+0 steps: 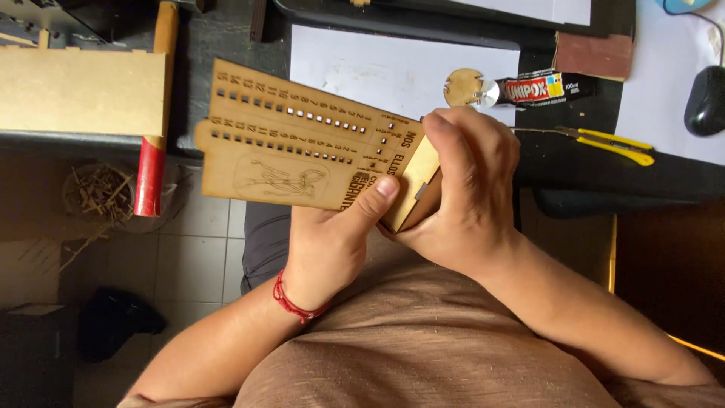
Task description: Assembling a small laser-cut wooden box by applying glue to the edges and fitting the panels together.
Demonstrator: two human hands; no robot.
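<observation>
Head view: a thin engraved wooden panel (294, 143) is held above the lap, left of the glue tube (540, 88). Left hand (328, 242) and right hand (464, 189) are closed on its right end. It is judged light, stiff, snappable along the slotted rows; solid edges are best gripped.

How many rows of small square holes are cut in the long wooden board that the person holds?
2 rows on the wooden board: one near its upper edge, one lower across its middle. The right hand covers the board's right end, so more holes may be hidden.
</observation>
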